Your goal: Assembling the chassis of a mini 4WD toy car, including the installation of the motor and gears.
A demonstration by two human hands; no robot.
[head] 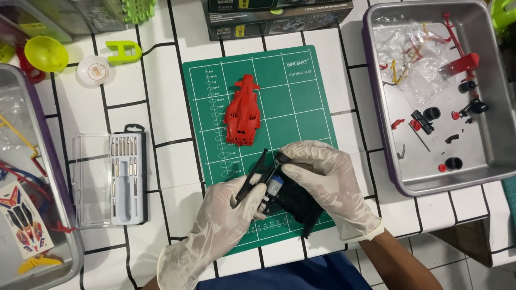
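Note:
Both my hands wear thin white gloves and work over a green cutting mat (305, 101). My left hand (218, 223) grips black tweezers (252, 174) whose tips point up and right. My right hand (325, 179) clasps a black toy car chassis (295, 202) at the mat's near edge. A small silver and blue motor (274, 185) sits in the chassis between the two hands. A red toy car body shell (242, 111) lies on the mat just beyond the hands, untouched.
A metal tray (498, 142) at right holds small black wheels, red parts and a crumpled clear bag. A screwdriver bit set (125, 177) lies left of the mat. Another tray (41, 126) at far left holds a sticker sheet (22, 218). Boxes (277, 14) stand behind the mat.

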